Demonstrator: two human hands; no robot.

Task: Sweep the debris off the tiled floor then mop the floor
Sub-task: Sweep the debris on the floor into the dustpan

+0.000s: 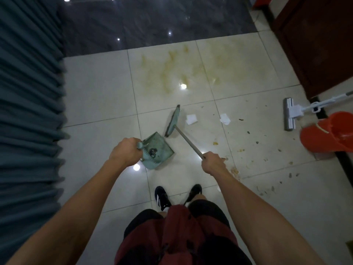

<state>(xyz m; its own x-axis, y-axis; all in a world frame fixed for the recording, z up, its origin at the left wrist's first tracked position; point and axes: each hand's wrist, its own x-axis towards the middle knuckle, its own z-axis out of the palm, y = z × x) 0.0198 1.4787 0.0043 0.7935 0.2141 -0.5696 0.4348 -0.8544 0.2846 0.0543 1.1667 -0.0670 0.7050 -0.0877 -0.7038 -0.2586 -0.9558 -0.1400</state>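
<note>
Left hand [123, 151] fingers wrapped round the dustpan [157, 150] handle, right hand [213, 163] fingers closed on the broom [172, 121] stick — broom head just beyond the pan, mid-floor. Paper scraps [191, 119] and crumbs lie right of it on the tiled floor [99, 96]; mop [290, 116] and red bucket [328, 132] near the floor's right edge.

No readable text, labels, brands or numbers anywhere in view.
</note>
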